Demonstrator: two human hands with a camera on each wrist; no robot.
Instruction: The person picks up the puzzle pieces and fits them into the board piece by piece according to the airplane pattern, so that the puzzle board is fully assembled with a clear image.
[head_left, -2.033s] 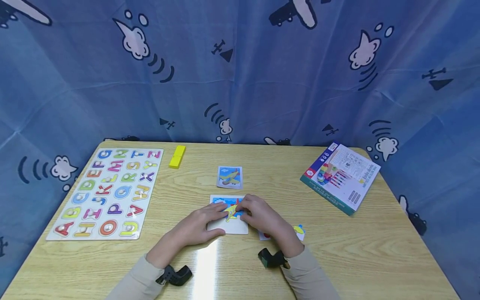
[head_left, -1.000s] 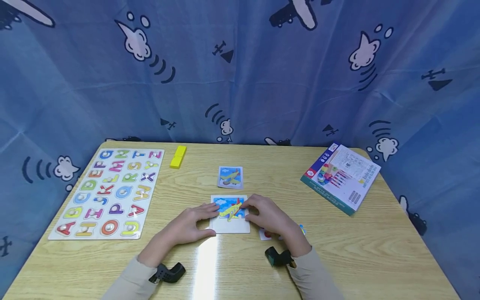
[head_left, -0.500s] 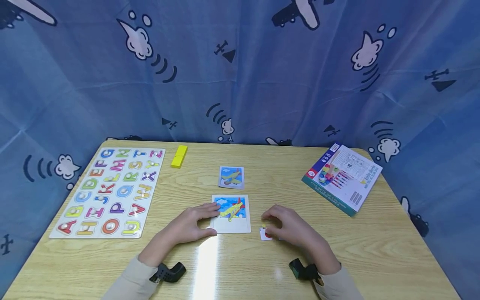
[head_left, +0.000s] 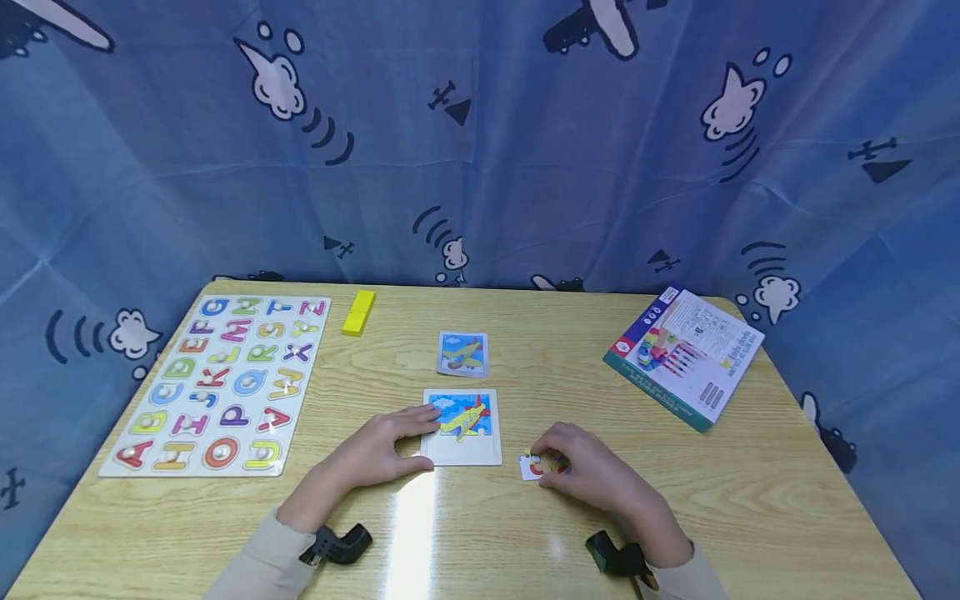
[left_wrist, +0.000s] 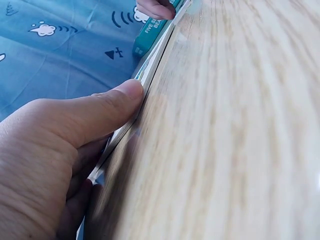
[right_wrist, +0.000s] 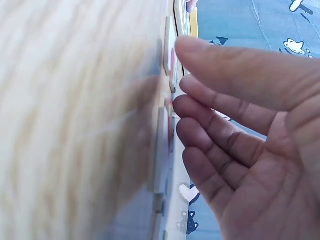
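Picture board (head_left: 461, 452) lies flat between the hands, under the left fingertips. Upper part looks filled: yellow plane, blue sky. Strip nearest the person is bare white. Remaining: loose pieces (head_left: 528, 468) at the right hand (head_left: 588, 467); fingers hide the count.

Left hand (head_left: 386, 450): fingers extended onto board's left margin, thumb at its near corner, clamped on nothing. Right hand: fingers curved, thumb apart from them, over the pieces; touching or not, hard to say.

Board thin, square-cornered; pieces flat, pale-edged, printed red and yellow.

Just beyond the board: small plane card (head_left: 462, 354). Left of left hand: white letter board (head_left: 259, 400), bright knobbed letters. Beyond that hand: oblong yellow blocks (head_left: 358, 313). Far beyond right hand: teal-sided box (head_left: 686, 358). Beneath all, wood-grained table (head_left: 510, 550); behind, creased blue curtain (head_left: 480, 167).
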